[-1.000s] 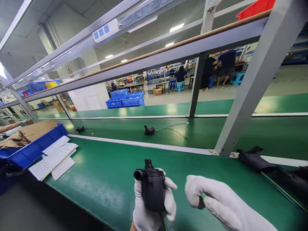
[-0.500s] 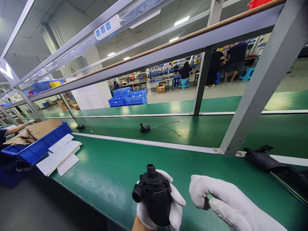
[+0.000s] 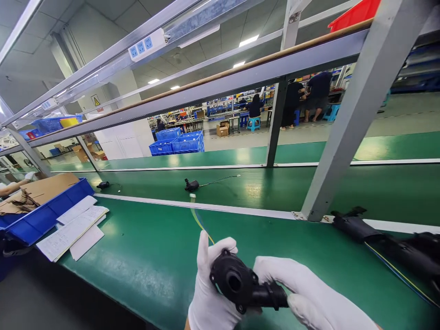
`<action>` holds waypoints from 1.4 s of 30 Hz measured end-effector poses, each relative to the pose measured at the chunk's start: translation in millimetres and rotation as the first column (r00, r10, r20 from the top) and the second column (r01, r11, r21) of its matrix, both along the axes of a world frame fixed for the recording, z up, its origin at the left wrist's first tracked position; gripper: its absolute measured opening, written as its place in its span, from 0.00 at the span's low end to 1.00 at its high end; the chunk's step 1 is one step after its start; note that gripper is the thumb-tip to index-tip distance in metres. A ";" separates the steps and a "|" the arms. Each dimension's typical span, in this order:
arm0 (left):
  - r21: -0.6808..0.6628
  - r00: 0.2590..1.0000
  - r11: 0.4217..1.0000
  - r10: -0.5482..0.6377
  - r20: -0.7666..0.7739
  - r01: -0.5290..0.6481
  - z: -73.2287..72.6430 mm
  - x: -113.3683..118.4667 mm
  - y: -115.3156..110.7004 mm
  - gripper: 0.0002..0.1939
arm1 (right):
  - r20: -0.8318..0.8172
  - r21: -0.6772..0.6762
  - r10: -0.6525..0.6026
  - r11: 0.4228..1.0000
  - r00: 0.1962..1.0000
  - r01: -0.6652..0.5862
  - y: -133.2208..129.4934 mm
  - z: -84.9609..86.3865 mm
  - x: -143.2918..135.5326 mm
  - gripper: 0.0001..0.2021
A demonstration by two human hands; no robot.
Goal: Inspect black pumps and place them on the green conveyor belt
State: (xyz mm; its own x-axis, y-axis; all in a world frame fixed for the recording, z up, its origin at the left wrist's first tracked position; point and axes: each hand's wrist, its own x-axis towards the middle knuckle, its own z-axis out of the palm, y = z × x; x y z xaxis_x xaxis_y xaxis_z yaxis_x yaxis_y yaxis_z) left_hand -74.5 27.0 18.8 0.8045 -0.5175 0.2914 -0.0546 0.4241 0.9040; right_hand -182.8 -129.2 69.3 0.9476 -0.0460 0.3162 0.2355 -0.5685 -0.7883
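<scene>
A black pump (image 3: 228, 282) with a round port facing me and a side pipe (image 3: 270, 295) pointing right is in both gloved hands, low in the middle of the head view. My left hand (image 3: 209, 293) is wrapped around the pump's body from the left, its index finger raised. My right hand (image 3: 299, 284) closes on the side pipe from the right; some of its fingers are hidden behind the pump. A thin yellow and blue cable (image 3: 198, 220) runs up behind my left hand to a small white connector (image 3: 192, 196).
Another black pump (image 3: 191, 185) lies beyond the white strip, with a smaller one (image 3: 103, 185) farther left. More black pumps (image 3: 357, 227) lie by the grey post (image 3: 347, 119) at right. Papers (image 3: 74, 231) and a blue bin (image 3: 51, 208) with cardboard sit left.
The pump has turned in my left hand: its threaded port, upright before, now faces me, and its side pipe points right. My right hand has moved left onto it. The cable has come into view.
</scene>
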 end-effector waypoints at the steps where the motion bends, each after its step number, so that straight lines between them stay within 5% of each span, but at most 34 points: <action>1: 0.001 0.999 1.000 0.029 0.014 -0.029 -2.3 -1.6 -0.1 0.68 | 0.008 -0.006 -0.001 1.000 1.000 0.001 0.7 1.0 0.8 0.40; 11: 0.141 0.996 0.990 0.016 0.091 -0.028 9.1 1.5 4.3 0.66 | 0.025 -0.011 0.018 1.000 1.000 -0.018 -1.5 -2.1 8.2 0.39; 30: 0.266 0.996 0.962 -0.077 0.053 0.061 7.1 14.7 1.5 0.68 | 0.027 0.123 -0.002 0.992 1.000 -0.001 -6.9 -15.0 21.5 0.34; 36: 0.307 0.987 0.951 -0.071 0.145 0.024 5.2 15.7 0.8 0.66 | -0.112 0.145 -0.010 0.989 0.994 0.026 -6.7 -18.8 25.5 0.35; 42: 0.234 0.891 0.967 -0.017 0.454 -0.100 3.0 15.0 1.5 0.65 | -0.325 0.051 -0.038 0.997 0.945 0.058 -0.9 -1.6 25.4 0.15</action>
State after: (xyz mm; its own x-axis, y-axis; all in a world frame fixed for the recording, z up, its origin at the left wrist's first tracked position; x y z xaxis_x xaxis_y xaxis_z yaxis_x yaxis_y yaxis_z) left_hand -59.5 28.5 21.8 0.6392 -0.5885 0.4950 -0.4921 0.1816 0.8514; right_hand -157.4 -130.0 67.7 0.9946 -0.1029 -0.0121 -0.0644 -0.5230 -0.8499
